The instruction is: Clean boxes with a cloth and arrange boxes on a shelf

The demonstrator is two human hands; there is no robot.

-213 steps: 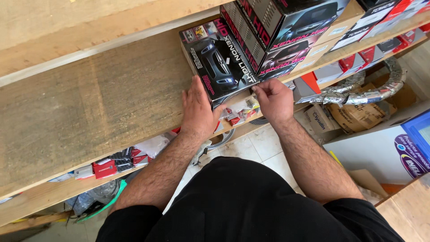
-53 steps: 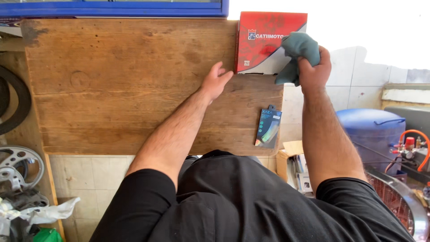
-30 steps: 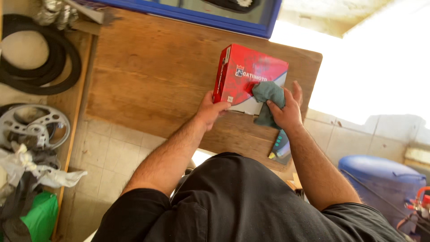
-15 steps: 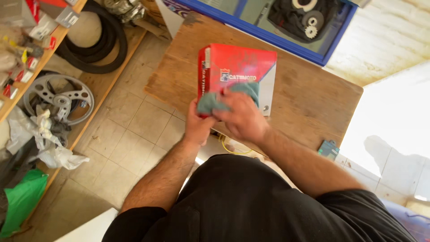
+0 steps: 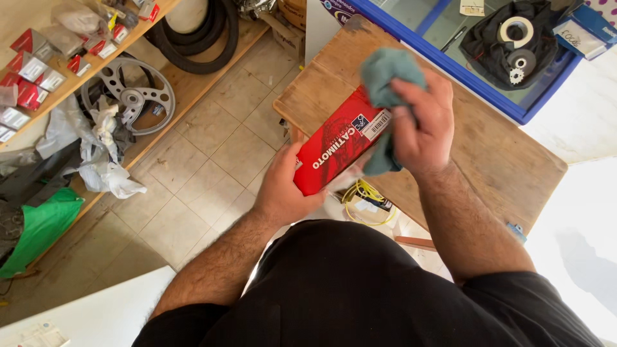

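My left hand (image 5: 287, 187) grips the lower end of a red cardboard box (image 5: 335, 142) and holds it tilted up, off the wooden table (image 5: 475, 144). My right hand (image 5: 418, 122) presses a crumpled grey-green cloth (image 5: 387, 72) against the upper end and side of the box. A white barcode label on the box shows next to my right fingers.
A blue-framed glass display case (image 5: 508, 38) with sprockets and a dark bag stands beyond the table. Left are wooden shelves with small red packets (image 5: 29, 83), a metal wheel (image 5: 132, 96), a rubber tyre (image 5: 199, 38), white plastic bags (image 5: 103, 160) and a green bag (image 5: 38, 225). Yellow wire (image 5: 366, 199) lies below the table.
The box has been lifted off the table and tilted on edge. My right hand with the cloth moved from the box's face to its upper end. The view swung left.
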